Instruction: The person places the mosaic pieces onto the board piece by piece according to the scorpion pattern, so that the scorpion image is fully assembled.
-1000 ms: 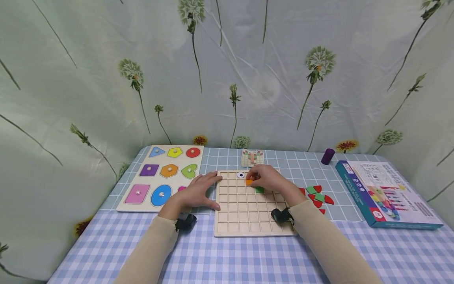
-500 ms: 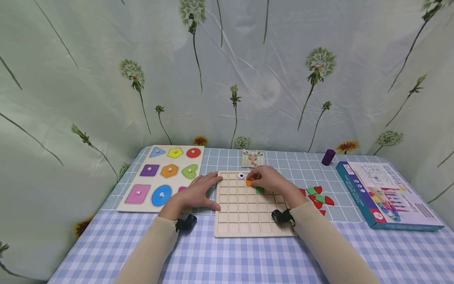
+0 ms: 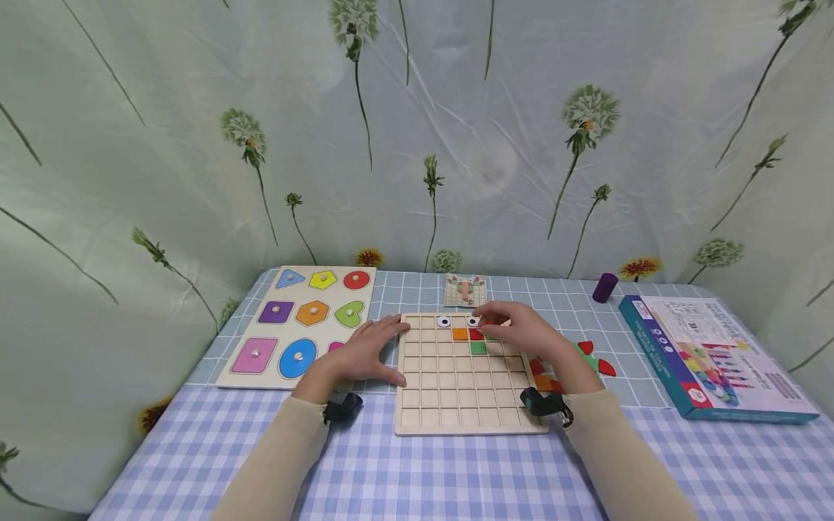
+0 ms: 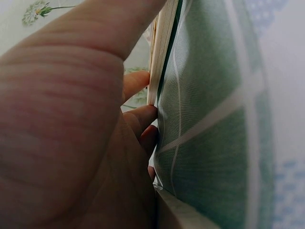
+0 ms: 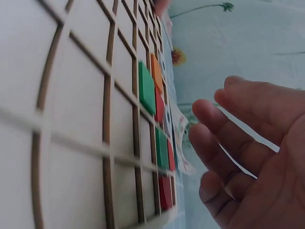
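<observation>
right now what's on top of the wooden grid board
Two eye pieces, an orange square, a red square and a green square; the right wrist view adds another green piece and two more red ones. In the head view, the right hand hides some far-right cells.

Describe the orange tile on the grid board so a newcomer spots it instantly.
Start at the wooden grid board, between the shape puzzle and the flat box. In its second row from the far edge, the orange tile sits immediately left of a red tile. It's the only orange one visible on the board.
</observation>
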### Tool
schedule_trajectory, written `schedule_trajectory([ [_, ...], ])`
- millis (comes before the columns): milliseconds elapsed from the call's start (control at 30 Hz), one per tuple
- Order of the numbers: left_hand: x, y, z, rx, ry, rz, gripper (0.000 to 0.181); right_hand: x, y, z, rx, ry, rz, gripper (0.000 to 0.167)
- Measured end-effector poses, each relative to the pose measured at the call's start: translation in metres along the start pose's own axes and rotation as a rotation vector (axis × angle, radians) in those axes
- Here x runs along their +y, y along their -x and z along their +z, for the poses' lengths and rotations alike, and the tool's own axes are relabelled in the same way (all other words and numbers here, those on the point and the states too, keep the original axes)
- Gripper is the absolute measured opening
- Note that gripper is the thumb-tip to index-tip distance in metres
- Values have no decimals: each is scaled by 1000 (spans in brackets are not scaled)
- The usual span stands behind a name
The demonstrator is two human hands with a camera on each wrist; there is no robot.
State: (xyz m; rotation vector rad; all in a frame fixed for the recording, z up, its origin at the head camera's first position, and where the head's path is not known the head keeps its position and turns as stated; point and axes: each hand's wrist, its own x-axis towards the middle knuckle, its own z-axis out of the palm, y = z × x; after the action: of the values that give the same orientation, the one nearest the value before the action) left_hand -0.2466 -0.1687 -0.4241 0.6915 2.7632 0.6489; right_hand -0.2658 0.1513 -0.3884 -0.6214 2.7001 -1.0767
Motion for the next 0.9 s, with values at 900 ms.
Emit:
schedule_trajectory([
  [900, 1, -1, 0, 8, -17, 16, 102, 49, 37, -48, -69, 74, 152, 39],
])
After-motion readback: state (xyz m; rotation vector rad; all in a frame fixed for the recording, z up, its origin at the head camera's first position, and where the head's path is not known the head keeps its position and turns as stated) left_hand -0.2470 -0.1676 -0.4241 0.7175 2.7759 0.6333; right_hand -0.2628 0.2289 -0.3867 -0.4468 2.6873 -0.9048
